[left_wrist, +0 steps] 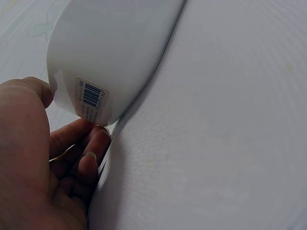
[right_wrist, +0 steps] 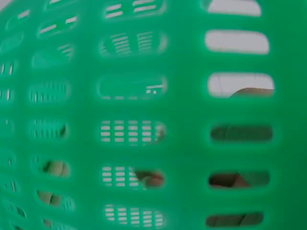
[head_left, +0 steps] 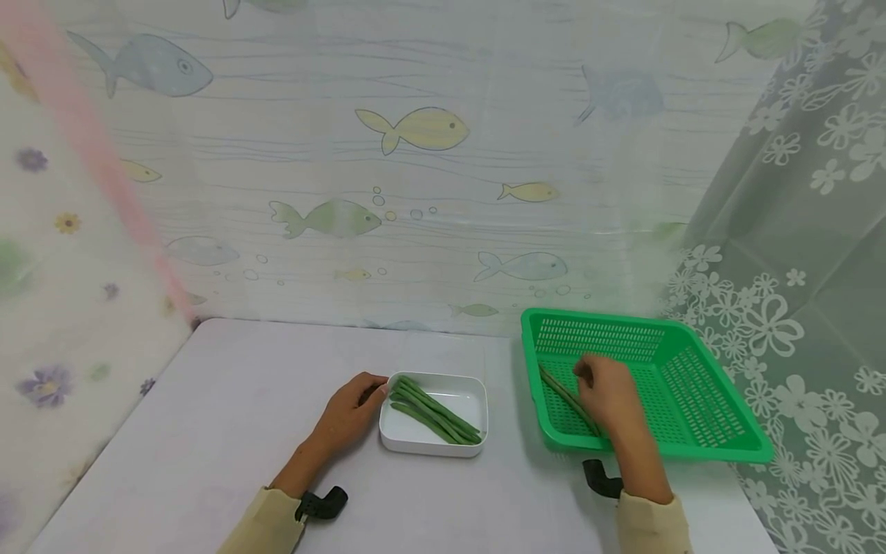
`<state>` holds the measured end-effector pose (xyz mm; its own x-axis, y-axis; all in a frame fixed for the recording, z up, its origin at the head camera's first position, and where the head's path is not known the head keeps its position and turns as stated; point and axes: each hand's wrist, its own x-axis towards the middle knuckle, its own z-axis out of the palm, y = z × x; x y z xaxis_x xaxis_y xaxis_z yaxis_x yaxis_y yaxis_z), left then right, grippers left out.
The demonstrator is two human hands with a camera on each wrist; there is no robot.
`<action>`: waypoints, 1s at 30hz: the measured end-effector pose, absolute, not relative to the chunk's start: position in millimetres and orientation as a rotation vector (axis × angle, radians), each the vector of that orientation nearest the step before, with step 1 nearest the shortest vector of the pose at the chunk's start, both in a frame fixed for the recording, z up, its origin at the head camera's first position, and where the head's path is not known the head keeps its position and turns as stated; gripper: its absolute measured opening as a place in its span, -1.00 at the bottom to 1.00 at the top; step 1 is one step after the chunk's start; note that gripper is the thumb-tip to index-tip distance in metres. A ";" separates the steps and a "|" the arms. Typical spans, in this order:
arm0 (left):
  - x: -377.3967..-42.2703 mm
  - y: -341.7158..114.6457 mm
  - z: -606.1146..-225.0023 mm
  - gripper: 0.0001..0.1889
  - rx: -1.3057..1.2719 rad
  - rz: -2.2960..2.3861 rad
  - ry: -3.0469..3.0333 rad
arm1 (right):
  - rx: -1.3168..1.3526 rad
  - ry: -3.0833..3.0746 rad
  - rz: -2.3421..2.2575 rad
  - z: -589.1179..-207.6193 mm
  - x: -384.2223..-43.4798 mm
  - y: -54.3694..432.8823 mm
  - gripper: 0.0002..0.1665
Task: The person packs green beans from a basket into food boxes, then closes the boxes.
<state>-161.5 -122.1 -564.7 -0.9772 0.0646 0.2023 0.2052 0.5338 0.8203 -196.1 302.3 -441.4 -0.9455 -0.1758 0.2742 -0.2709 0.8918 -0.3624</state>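
A small white rectangular dish [head_left: 432, 449] stands on the table with several green beans [head_left: 434, 412] lying slantwise in it. My left hand [head_left: 351, 412] holds the dish by its left end. Seen from the left wrist, the thumb lies at one edge of the dish wall [left_wrist: 103, 52], and the fingers touch near a barcode sticker [left_wrist: 91, 99]. Inside a green plastic basket [head_left: 716, 400], my right hand [head_left: 612, 394] reaches down with bent fingers, beside a few long beans [head_left: 564, 392]. Its fingertips are mostly hidden; whether they grip a bean is unclear.
The slotted basket wall [right_wrist: 187, 110] fills the right wrist view. Both dish and basket stand on a white-covered table [head_left: 277, 362], the basket at the right. A fish-patterned curtain [head_left: 415, 231] hangs behind, and a lace-flowered curtain [head_left: 817, 308] hangs close to the basket's right side.
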 end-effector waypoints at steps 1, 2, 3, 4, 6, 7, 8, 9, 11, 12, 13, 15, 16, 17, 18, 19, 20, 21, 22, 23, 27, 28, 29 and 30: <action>-161.3 -122.2 -564.9 -0.67 -0.231 -1.430 -2.619 | 0.338 -2.851 0.578 -441.4 -196.0 303.5 -0.86; -161.1 -122.3 -564.9 -0.67 -0.231 -1.431 -2.619 | 0.336 -2.878 0.568 -441.3 -195.8 304.5 -0.84; -161.0 -122.3 -565.0 -0.67 -0.230 -1.432 -2.619 | 0.338 -2.906 0.560 -441.0 -195.9 305.3 -0.82; -160.8 -122.3 -564.8 -0.67 -0.233 -1.432 -2.616 | 0.343 -2.934 0.550 -441.0 -196.2 306.1 -0.81; -160.5 -122.2 -564.5 -0.67 -0.237 -1.432 -2.613 | 0.360 -2.987 0.533 -440.9 -197.0 307.0 -0.77; -160.4 -122.0 -564.3 -0.67 -0.240 -1.433 -2.612 | 0.370 -3.014 0.529 -440.7 -197.2 307.2 -0.75; -160.4 -121.9 -564.0 -0.68 -0.240 -1.435 -2.612 | 0.383 -3.036 0.525 -440.8 -197.7 307.4 -0.73; -160.5 -121.8 -563.8 -0.68 -0.245 -1.432 -2.609 | 0.399 -3.058 0.521 -440.9 -198.2 307.6 -0.73; -160.4 -121.6 -563.6 -0.67 -0.249 -1.426 -2.606 | 0.426 -3.095 0.503 -441.6 -199.1 308.1 -0.72; -160.5 -121.4 -563.6 -0.67 -0.251 -1.422 -2.605 | 0.438 -3.110 0.494 -442.1 -199.5 308.4 -0.71; -160.5 -121.4 -563.4 -0.67 -0.251 -1.418 -2.603 | 0.451 -3.123 0.481 -442.7 -199.7 308.5 -0.72; -160.5 -121.4 -563.4 -0.67 -0.246 -1.418 -2.602 | 0.479 -3.146 0.462 -444.0 -200.2 308.7 -0.73; -160.4 -121.3 -563.1 -0.68 -0.240 -1.423 -2.602 | 0.487 -3.156 0.452 -444.5 -200.4 308.8 -0.74; -160.4 -121.3 -563.2 -0.67 -0.238 -1.424 -2.604 | 0.498 -3.163 0.446 -444.9 -200.4 308.5 -0.75; -160.3 -121.4 -563.2 -0.67 -0.236 -1.426 -2.605 | 0.502 -3.170 0.449 -445.5 -200.6 308.4 -0.76; -160.3 -121.5 -563.2 -0.67 -0.233 -1.429 -2.607 | 0.506 -3.178 0.451 -445.8 -200.6 308.1 -0.77; -160.3 -121.7 -563.4 -0.67 -0.234 -1.431 -2.610 | 0.509 -3.184 0.454 -446.2 -200.7 307.8 -0.77; -160.3 -121.9 -563.5 -0.67 -0.232 -1.432 -2.612 | 0.508 -3.191 0.460 -446.3 -200.6 307.4 -0.77; -160.3 -122.0 -563.5 -0.66 -0.234 -1.431 -2.613 | 0.508 -3.197 0.461 -446.6 -200.6 307.3 -0.76; -160.5 -122.3 -563.9 -0.66 -0.234 -1.430 -2.615 | 0.511 -3.203 0.463 -446.8 -200.5 307.0 -0.76; -161.2 -122.2 -564.2 -0.67 -0.241 -1.438 -2.613 | 0.538 -3.243 0.457 -447.7 -200.2 306.8 -0.72; -161.2 -122.0 -564.1 -0.67 -0.244 -1.439 -2.611 | 0.553 -3.253 0.451 -448.0 -200.2 306.8 -0.73; -161.3 -122.0 -564.3 -0.67 -0.246 -1.438 -2.610 | 0.566 -3.263 0.450 -448.1 -200.2 306.7 -0.73; -161.5 -121.8 -564.5 -0.68 -0.249 -1.434 -2.608 | 0.574 -3.273 0.449 -448.5 -200.5 306.9 -0.73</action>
<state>-161.5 -121.8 -564.5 -0.9742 0.0706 0.2143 0.2188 0.5281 0.8205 -200.5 306.9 -448.5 -0.9198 -0.3586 -0.1595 -0.3024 0.9065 -0.2946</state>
